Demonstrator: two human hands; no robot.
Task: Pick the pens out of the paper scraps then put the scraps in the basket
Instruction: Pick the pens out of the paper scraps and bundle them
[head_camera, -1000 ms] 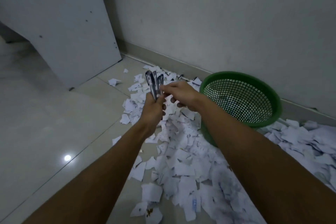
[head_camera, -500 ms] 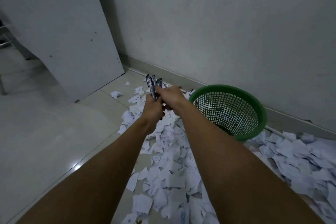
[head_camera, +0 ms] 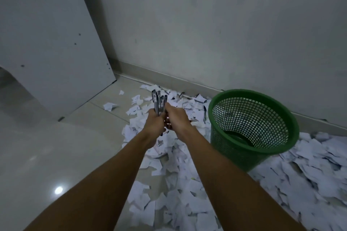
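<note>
My left hand (head_camera: 155, 124) grips a bundle of several dark pens (head_camera: 159, 102) that stick up above my fist. My right hand (head_camera: 177, 118) is right beside it, fingers curled against the same bundle of pens. Both hands hover over white paper scraps (head_camera: 187, 180) spread across the floor. A green mesh basket (head_camera: 234, 94) stands upright to the right of my hands, with dark things at its bottom. More pens (head_camera: 181, 95) lie among the scraps near the wall's skirting.
A white board (head_camera: 48, 43) leans at the left against the wall. The grey wall (head_camera: 225, 24) runs behind the basket. Glossy floor tiles (head_camera: 47, 146) lie to the left of the scraps. More scraps (head_camera: 309, 165) are heaped to the right of the basket.
The view has tilted up and the basket now shows upright and lower right. My hands stay together on the pen bundle, a little farther from me.
</note>
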